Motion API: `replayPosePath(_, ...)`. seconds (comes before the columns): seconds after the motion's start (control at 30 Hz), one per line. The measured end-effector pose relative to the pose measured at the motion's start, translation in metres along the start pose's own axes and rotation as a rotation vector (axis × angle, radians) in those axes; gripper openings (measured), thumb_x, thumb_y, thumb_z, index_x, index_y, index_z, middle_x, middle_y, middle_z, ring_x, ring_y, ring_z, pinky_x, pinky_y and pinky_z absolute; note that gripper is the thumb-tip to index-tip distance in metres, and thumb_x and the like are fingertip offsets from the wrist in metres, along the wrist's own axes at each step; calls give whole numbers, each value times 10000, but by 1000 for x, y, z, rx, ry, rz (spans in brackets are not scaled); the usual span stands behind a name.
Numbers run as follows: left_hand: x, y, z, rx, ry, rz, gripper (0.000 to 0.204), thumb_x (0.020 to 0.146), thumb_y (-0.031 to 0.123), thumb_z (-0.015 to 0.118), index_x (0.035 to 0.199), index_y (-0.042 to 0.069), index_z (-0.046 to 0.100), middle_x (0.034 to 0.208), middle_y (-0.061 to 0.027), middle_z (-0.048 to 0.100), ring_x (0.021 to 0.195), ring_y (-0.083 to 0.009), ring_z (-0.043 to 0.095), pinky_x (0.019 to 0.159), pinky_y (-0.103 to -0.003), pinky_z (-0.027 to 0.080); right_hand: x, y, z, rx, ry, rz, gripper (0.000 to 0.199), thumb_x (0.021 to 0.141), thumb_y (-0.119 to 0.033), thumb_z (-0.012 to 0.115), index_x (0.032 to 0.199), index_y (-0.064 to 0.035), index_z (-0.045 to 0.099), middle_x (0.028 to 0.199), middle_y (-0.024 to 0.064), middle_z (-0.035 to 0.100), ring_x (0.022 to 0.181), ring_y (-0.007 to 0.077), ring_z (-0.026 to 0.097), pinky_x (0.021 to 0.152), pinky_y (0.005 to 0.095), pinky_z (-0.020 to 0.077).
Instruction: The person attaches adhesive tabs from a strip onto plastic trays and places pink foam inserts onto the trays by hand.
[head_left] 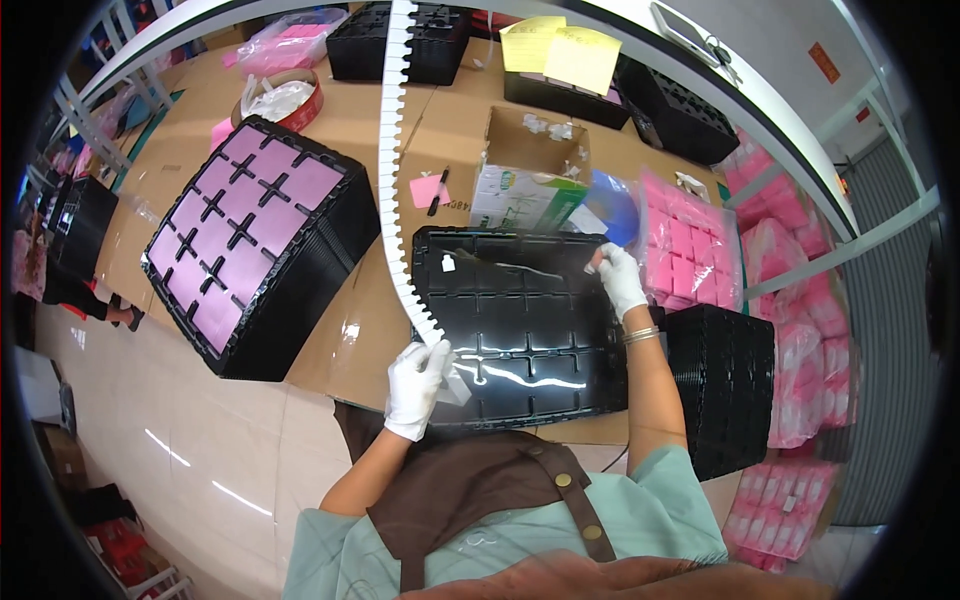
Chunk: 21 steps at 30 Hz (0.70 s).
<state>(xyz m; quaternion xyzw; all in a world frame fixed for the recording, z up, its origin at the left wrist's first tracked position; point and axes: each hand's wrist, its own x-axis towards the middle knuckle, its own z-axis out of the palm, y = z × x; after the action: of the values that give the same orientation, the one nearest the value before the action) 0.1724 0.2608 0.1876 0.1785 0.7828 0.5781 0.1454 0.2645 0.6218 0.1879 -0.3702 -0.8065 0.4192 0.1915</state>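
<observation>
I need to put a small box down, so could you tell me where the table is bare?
Bare cardboard lies between the pink-filled tray stack and the black tray. The far side near the open carton is crowded.

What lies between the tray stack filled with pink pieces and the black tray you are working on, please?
In the head view, a long white notched strip runs between the pink-filled stack and the black tray, its lower end in the left hand.

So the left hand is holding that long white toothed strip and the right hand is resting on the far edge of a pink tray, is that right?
Not quite. The tray under the right hand is black, not pink; the pink-filled one sits off to the left. The head view shows this. The rest stands: the left hand holds the long white toothed strip, and the right hand rests at the tray's far edge.
</observation>
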Motion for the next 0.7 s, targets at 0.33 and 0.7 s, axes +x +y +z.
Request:
replayPosePath(0.33, -4, -5, -40, -511, 20, -291, 271, 929, 227, 617, 946, -35, 685, 825, -33, 666, 761, -72, 583, 699, -226, 463, -9, -114, 170, -392, -356, -497, 118, 773, -129, 621, 860, -97, 693, 811, 139, 680, 809, 291, 663, 722, 393, 514)
replayPosePath(0.7, -11, -29, -61, -611, 104, -322, 284, 935, 243, 610, 977, -30, 678, 863, -51, 674, 776, -94, 604, 735, -235, 472, -10, -138, 177, -532, -429, -330, 79, 766, -112, 646, 821, -70, 685, 849, 170, 681, 812, 312, 668, 744, 392, 520)
